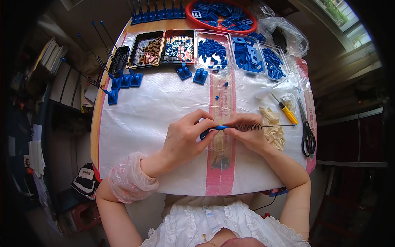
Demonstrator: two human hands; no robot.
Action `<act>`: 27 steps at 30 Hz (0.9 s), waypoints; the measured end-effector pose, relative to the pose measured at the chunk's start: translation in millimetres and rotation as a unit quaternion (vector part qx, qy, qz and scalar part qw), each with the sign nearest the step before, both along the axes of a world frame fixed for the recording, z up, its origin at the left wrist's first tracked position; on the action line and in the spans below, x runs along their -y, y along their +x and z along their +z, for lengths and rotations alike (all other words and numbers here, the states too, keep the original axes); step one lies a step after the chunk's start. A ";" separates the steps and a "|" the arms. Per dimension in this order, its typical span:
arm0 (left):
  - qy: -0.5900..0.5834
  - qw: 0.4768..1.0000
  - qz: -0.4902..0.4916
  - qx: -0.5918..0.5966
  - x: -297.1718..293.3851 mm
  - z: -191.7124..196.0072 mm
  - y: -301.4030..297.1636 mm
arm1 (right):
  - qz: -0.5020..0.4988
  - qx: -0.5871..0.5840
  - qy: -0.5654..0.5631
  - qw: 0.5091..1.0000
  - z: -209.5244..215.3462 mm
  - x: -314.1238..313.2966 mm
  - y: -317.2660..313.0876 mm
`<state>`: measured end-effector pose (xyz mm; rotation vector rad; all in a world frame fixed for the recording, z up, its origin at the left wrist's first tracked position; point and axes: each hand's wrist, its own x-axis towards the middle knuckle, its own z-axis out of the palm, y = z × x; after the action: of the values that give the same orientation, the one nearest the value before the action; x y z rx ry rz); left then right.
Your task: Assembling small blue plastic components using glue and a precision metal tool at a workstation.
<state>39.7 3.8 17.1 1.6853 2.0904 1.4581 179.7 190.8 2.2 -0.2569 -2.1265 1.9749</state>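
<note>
Blue-tipped spring rod (247, 126) lies level at table centre, left hand (185, 138) pinching its blue end and right hand (249, 136) pinching the coil to steady it, with parts trays (214, 49) at twelve o'clock and scissors (306, 127) at three.

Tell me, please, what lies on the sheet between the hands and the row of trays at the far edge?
In the head view, between the hands and the trays lie two blue brackets and a few tiny blue bits; the rest of the white sheet is bare.
</note>
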 end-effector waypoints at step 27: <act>0.099 0.980 0.012 0.173 2.0 -0.6 -16.6 | 0.001 -0.024 -0.083 0.996 4.3 -4.2 0.0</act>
<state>23.1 1.8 16.4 1.3406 1.8385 1.8652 179.7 195.0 6.6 -0.2322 -1.9370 2.1386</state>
